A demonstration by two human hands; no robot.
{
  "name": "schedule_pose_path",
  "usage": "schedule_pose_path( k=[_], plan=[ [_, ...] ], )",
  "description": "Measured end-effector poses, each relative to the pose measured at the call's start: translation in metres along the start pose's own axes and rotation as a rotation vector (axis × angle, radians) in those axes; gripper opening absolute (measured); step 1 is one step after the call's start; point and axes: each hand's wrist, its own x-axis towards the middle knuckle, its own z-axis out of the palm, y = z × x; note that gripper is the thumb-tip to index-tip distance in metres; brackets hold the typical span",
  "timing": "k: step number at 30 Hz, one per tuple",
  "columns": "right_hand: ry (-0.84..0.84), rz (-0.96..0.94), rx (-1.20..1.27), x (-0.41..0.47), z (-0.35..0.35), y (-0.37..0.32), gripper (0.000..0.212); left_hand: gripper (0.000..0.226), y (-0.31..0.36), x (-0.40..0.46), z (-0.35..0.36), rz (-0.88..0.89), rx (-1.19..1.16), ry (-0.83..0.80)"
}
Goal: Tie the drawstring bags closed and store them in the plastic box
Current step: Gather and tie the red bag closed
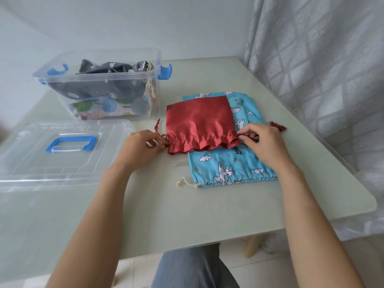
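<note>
A red satin drawstring bag (199, 121) lies flat on a blue cartoon-print drawstring bag (228, 167), its gathered mouth toward me. My left hand (139, 146) pinches the red cord at the bag's left corner. My right hand (264, 144) pinches the red cord at the right corner; a red tassel (277, 126) lies just beyond it. The clear plastic box (99, 84) with blue latches stands at the back left and holds a grey bag and other printed bags.
The box's clear lid (62, 150) with a blue handle lies flat to the left of my hands. The blue bag's cream cord (186, 183) trails toward the front edge. A curtain (324, 59) hangs along the table's right side.
</note>
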Motion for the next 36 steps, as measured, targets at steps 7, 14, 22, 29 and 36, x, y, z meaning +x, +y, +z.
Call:
schedule_pose_path(
  k=[7,14,22,29,36],
  plan=[
    [-0.009,0.068,0.154,-0.002,-0.003,-0.001,0.01,0.007,0.007,0.001,-0.001,-0.075,-0.115,0.181],
    [-0.029,0.163,0.148,-0.001,-0.003,0.003,0.023,0.024,0.011,-0.001,-0.001,-0.185,-0.216,0.139],
    [0.264,0.357,0.147,0.008,-0.005,0.002,0.044,0.041,0.016,0.0,-0.002,-0.299,-0.18,0.368],
    [-0.007,0.4,0.811,0.032,0.008,-0.04,0.022,0.03,0.037,0.013,0.011,-0.254,-1.182,0.284],
    [-0.02,0.508,1.494,0.056,0.026,-0.069,0.032,0.036,0.034,0.017,0.005,-0.256,-1.589,0.282]
  ],
)
